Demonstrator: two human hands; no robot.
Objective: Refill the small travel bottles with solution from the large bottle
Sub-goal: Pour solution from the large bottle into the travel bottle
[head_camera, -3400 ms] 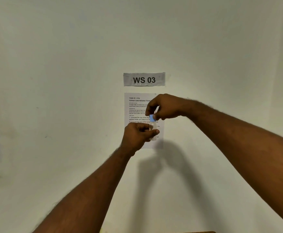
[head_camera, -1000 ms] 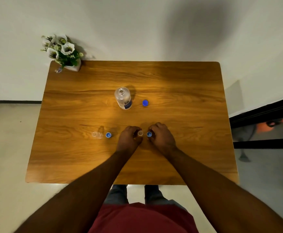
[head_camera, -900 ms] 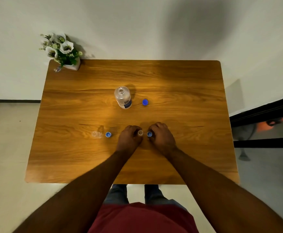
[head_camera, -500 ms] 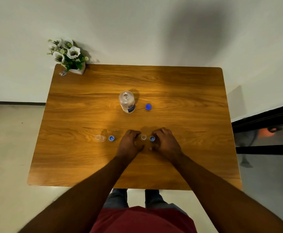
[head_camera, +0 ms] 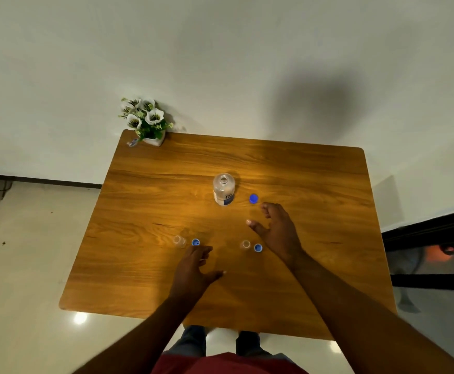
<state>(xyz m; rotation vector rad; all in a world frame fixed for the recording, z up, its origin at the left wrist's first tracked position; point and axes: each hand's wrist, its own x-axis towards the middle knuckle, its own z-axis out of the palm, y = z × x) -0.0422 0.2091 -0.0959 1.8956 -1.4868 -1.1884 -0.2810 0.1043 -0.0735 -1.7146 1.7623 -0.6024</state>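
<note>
Large bottle (head_camera: 223,189): we see it uncapped, upright on the table (head_camera: 315,179).
Right hand (head_camera: 277,230): fingers spread, empty.
Left hand (head_camera: 193,268): spread, empty.
Travel bottles (head_camera: 245,244): seemingly uncapped.

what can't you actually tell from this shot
- Liquid level in the two small travel bottles: clear and too small in the head view.
- Label text on the large bottle: too small, seen steeply from above.
- Whether the left hand touches the cap at its fingertips: too close to tell.
- Table near edge: partly covered by both forearms.
</note>
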